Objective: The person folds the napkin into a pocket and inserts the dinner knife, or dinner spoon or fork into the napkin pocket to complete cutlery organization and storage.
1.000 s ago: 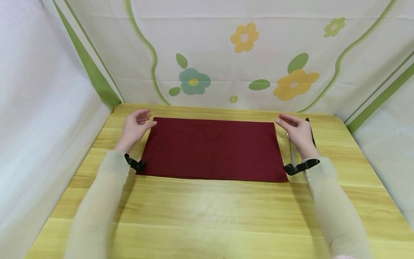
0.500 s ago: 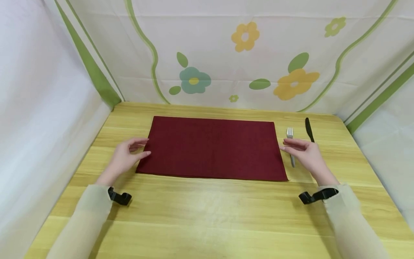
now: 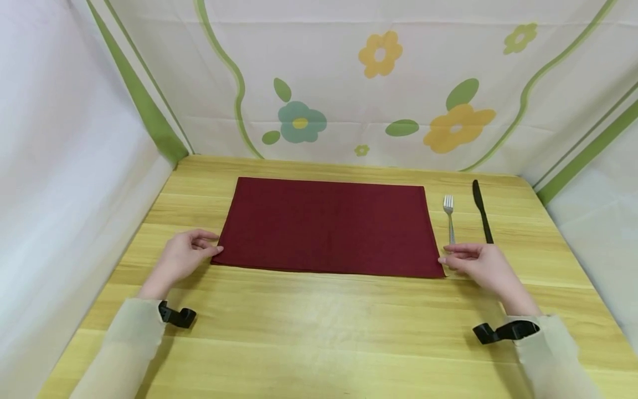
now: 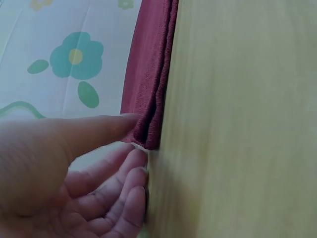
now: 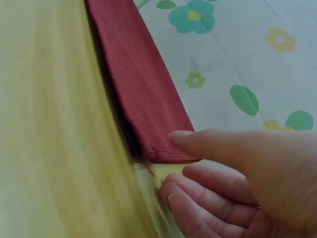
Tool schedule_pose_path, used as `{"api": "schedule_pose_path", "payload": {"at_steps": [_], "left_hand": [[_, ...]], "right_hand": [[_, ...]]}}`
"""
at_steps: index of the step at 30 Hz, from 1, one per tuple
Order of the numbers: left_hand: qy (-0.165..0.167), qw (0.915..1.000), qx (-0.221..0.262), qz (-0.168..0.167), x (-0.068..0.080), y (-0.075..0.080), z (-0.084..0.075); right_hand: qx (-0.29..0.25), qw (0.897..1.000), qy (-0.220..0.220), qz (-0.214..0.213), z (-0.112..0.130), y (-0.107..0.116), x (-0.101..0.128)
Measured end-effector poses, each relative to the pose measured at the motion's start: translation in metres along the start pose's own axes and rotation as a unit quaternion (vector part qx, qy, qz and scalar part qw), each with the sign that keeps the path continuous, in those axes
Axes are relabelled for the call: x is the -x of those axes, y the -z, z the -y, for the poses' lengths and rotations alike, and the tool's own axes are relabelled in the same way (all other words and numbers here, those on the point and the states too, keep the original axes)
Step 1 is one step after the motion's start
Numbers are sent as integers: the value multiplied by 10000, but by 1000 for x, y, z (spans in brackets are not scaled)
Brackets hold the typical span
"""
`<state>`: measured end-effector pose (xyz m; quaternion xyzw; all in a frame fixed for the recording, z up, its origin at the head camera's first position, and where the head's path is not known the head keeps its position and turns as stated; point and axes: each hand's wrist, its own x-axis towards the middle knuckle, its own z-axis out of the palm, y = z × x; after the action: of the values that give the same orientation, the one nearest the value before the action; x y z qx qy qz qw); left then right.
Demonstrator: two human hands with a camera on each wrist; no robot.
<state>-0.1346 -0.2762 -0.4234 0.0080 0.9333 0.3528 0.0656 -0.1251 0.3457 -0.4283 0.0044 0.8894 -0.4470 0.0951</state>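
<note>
A dark red cloth (image 3: 329, 224) lies flat on the wooden table (image 3: 319, 327). My left hand (image 3: 213, 244) is at its near left corner. In the left wrist view the thumb tip touches that corner of the cloth (image 4: 148, 74) and the fingers (image 4: 129, 168) lie loosely curled on the table beside it. My right hand (image 3: 445, 255) is at the near right corner. There the thumb (image 5: 198, 141) rests on top of the cloth (image 5: 138, 84) and the fingers lie by its edge. The cloth is not lifted at either corner.
A silver fork (image 3: 449, 219) and a black knife (image 3: 481, 210) lie side by side right of the cloth, just beyond my right hand. Flowered sheets (image 3: 379, 83) wall in the back and both sides of the table.
Both hands have drawn back along the cloth's short edges, from its far corners to its near corners. The fork and knife, hidden by my right hand a second ago, now show.
</note>
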Motion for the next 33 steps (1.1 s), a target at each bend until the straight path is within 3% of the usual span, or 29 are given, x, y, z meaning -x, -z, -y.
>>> {"api": "schedule_pose_path", "payload": {"at_steps": [6, 19, 27, 33], "left_hand": [[263, 9990, -274, 220, -5, 0, -3], [-16, 9999, 99, -112, 2, 9, -8], [241, 9984, -184, 476, 7, 5, -1], [235, 9985, -95, 492, 5, 4, 0]], "right_hand": [[270, 9996, -85, 73, 1, -8, 3], [11, 9994, -285, 206, 2, -14, 0], [170, 9997, -104, 141, 5, -10, -1], [159, 9996, 42, -235, 9, 0, 0]]}}
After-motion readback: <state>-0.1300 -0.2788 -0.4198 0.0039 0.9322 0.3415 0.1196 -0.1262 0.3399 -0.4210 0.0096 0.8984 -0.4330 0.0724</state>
